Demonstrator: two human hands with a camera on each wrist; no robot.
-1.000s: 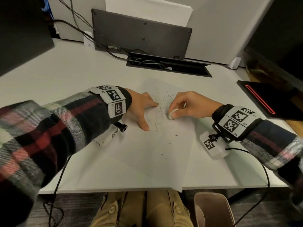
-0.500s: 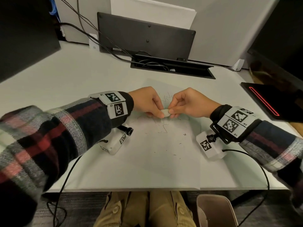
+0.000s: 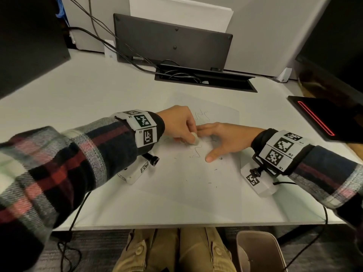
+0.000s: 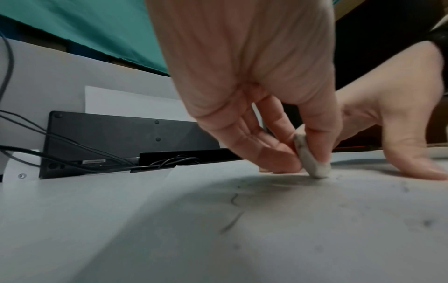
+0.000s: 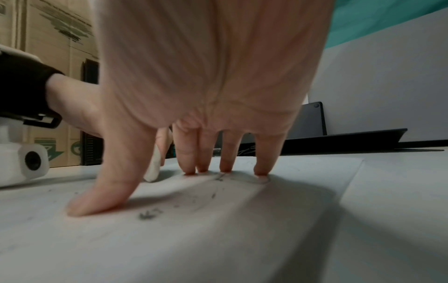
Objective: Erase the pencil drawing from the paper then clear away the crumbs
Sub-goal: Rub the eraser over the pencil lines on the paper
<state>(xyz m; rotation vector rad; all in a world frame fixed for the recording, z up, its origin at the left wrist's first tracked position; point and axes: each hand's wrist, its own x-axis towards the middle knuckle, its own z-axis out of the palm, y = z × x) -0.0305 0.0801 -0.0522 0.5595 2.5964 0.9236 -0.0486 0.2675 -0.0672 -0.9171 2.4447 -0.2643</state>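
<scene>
Head view: at frame centre, the left hand (image 3: 176,124) pinches the eraser (image 3: 195,138) onto thin, easily creased paper (image 3: 196,183); the right hand (image 3: 225,140), fingers spread, pins it.

Left wrist view: the eraser (image 4: 312,159) looks small and soft, best gripped by its sides.

Right wrist view: fingertips (image 5: 225,168) press flat; crumbs (image 5: 148,214) look light.

My left hand (image 3: 177,122) curls downward, thumb and fingertips pinched together in a tight grip at their tips. Just right of that grip, my right hand (image 3: 225,139) is spread flat, four straight fingertips (image 5: 226,168) and the thumb pressing down, wrist low, both forearms angled inward
</scene>
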